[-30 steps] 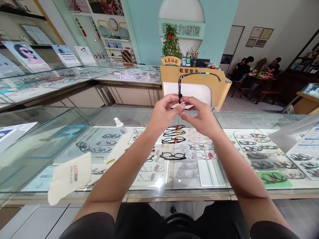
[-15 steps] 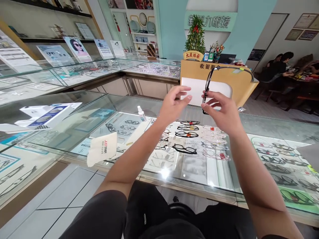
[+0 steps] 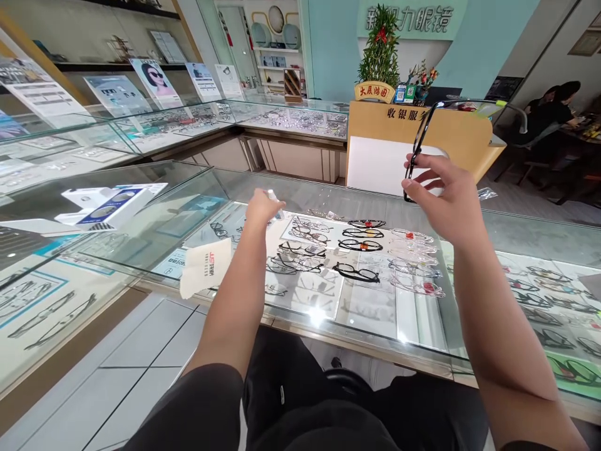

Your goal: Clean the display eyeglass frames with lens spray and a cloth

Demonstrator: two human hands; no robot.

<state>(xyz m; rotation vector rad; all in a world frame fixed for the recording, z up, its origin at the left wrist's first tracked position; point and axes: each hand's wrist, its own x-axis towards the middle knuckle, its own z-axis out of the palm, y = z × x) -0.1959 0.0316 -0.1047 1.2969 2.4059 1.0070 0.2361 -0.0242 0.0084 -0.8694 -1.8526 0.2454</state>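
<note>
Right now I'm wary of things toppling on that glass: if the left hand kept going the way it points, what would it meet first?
The small spray bottle standing on the glass counter. The left hand already seems to reach it, though the hand hides most of it, so contact is uncertain.

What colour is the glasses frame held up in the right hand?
Black, seen in the head view: glasses frame, right hand.

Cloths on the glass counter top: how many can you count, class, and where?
1. A single white cloth with red print lies on the glass counter, below and left of the left hand. Others may lie outside the picture.
</note>
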